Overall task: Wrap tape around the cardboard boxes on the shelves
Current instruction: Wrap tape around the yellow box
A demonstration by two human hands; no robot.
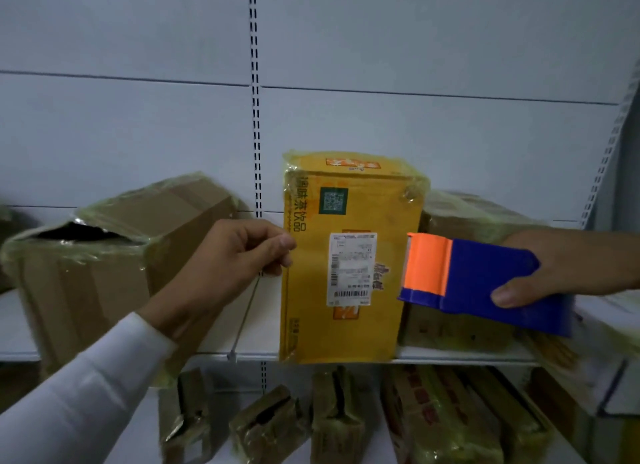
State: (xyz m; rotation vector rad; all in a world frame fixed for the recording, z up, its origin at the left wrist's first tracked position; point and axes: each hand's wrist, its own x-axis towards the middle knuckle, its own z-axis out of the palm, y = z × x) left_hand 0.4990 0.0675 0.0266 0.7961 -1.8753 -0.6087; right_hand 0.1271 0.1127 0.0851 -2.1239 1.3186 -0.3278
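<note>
A tall yellow cardboard box (349,255) with a white shipping label stands upright on the shelf (464,356), clear tape crinkled around its top corners. My left hand (239,255) has its fingers curled at the box's left edge, and pinches something thin there, apparently the tape's end. My right hand (568,269) grips a blue tape dispenser (485,283) with an orange front, held just right of the box's face. I cannot make out the tape strip between the hands.
A large brown box (114,255) wrapped in tape, its top torn open, sits to the left on the same shelf. Another taped brown box (460,217) stands behind the dispenser. Several smaller taped boxes (339,422) fill the lower shelf. A slotted upright (255,117) runs down the back panel.
</note>
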